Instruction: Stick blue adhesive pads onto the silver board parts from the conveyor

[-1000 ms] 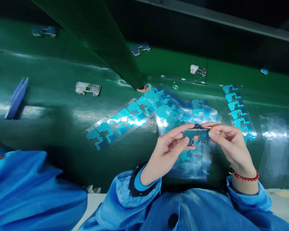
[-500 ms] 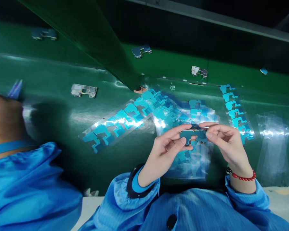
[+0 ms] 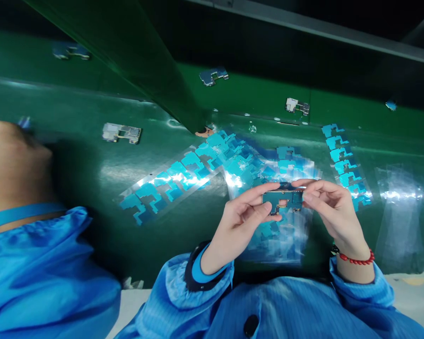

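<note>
Between my two hands is a phone circuit board [image 3: 289, 197] with a notch cut in its middle, held over clear sheets of blue die-cut stickers [image 3: 286, 240]. My left hand [image 3: 242, 219] pinches the board's left end, thumb on the near face and fingers at the top edge and behind. At the right end, my right hand [image 3: 330, 209] grips the upper corner between thumb and fingers. Whether a sticker is between the right fingertips is too small to tell.
A strip of blue stickers [image 3: 173, 179] slants to the left, and another strip [image 3: 344, 165] lies at the right beside clear empty film [image 3: 401, 207]. Several boards [image 3: 214, 76] lie along the green back strip. Another board [image 3: 122, 133] rests nearer a co-worker's arm [image 3: 19, 169]. A green post [image 3: 151, 61] rises behind.
The boards on the back strip have shifted a little to the right. The co-worker's arm at the left has moved inward. My hands and the held board look almost unchanged.
</note>
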The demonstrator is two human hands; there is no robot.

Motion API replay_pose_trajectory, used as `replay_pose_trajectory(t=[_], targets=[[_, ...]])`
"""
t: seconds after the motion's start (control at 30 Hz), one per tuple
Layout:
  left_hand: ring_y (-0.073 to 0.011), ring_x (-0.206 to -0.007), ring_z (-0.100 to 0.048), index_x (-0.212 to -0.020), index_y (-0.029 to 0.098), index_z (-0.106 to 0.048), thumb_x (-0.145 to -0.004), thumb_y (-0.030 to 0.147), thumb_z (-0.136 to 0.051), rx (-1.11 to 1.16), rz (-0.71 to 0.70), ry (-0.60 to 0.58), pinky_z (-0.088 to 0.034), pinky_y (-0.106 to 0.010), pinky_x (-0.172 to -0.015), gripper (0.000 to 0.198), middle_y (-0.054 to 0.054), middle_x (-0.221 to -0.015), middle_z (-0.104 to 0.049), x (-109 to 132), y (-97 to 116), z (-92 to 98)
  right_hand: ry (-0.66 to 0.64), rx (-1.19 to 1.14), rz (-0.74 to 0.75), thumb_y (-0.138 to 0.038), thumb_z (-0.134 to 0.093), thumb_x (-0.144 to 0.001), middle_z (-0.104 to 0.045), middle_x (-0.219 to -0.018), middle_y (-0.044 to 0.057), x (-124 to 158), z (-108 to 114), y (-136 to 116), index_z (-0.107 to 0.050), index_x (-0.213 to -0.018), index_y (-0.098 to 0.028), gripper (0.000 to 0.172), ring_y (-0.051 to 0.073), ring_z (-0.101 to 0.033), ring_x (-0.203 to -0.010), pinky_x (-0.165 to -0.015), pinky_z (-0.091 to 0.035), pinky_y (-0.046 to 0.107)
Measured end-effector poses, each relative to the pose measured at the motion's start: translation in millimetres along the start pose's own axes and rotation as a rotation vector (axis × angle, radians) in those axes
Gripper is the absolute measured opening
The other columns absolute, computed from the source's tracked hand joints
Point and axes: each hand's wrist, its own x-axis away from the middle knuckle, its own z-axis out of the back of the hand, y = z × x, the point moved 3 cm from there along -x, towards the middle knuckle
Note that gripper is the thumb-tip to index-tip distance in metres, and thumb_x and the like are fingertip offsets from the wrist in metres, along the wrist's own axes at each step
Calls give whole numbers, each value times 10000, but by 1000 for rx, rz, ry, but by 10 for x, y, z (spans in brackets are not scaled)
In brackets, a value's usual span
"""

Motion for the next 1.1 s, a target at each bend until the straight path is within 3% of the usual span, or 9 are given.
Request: replay_pose_trajectory(t=[0.2, 0.37, 0.53, 0.63, 0.73, 0.9, 1.03, 1.1], targets=[[-109, -711, -653, -1089, 291, -752, -870, 218, -650, 42, -11, 3, -639, -276, -752, 252, 9, -833, -680, 3, 5, 30, 70, -4, -36, -270, -753, -796, -740, -977, 39, -18, 12, 0, -726, -764, -223, 63, 135, -683, -824, -674, -580, 203], [-71, -599, -521, -1090, 290, -755, -849, 258, -667, 86, -4, 38, -637, -268, -722, 258, 47, -612, -434, -16, 2, 46, 82, -20, -43, -316, -742, -808, -746, -949, 36, -40, 27, 20, -736, -791, -228, 90, 148, -699, -837, -714, -596, 231], [-43, -519, -428, -1136, 301, -730, -823, 230, -691, 90, -15, 126, -631, -237, -689, 323, 75, -566, -303, -61, -2, 76, -91, 36, -94, -330, -704, -846, -744, -753, 28, -16, 4, 64, -742, -844, -216, 120, 147, -715, -712, -705, -600, 255], [-59, -549, -492, -1087, 286, -749, -800, 247, -716, 81, -26, 172, -635, -254, -688, 292, 76, -554, -323, -94, -23, 101, -192, 37, -114, -320, -724, -825, -762, -767, 47, -2, -49, 88, -735, -891, -206, 131, 165, -730, -707, -681, -603, 275], [-93, -618, -566, -1061, 274, -756, -786, 283, -729, 59, -39, 196, -633, -263, -682, 277, 71, -548, -359, -113, -53, 119, -197, 15, -92, -327, -759, -788, -775, -811, 56, -13, -89, 99, -729, -866, -209, 145, 165, -733, -707, -696, -609, 287], [-107, -651, -601, -1078, 236, -742, -789, 308, -720, -20, -39, 195, -601, -270, -756, 299, 70, -541, -463, -99, -78, 111, -123, 51, -91, -393, -777, -755, -772, -804, 72, -45, -75, 128, -732, -798, -194, 209, 182, -729, -699, -702, -605, 312], [-169, -758, -673, -1063, 176, -720, -760, 312, -741, -88, 18, 146, -569, -291, -769, 334, -4, -707, -702, -95, -105, 76, -43, 62, -53, -421, -763, -764, -755, -766, 58, -70, -20, 130, -725, -793, -191, 235, 179, -718, -709, -722, -588, 309], [-179, -739, -679, -1026, 161, -718, -735, 301, -757, -120, 50, 113, -559, -291, -736, 325, -28, -756, -737, -100, -137, 63, -16, 62, -36, -439, -756, -765, -743, -747, 53, -85, -1, 133, -715, -787, -184, 258, 179, -711, -712, -738, -583, 319]])
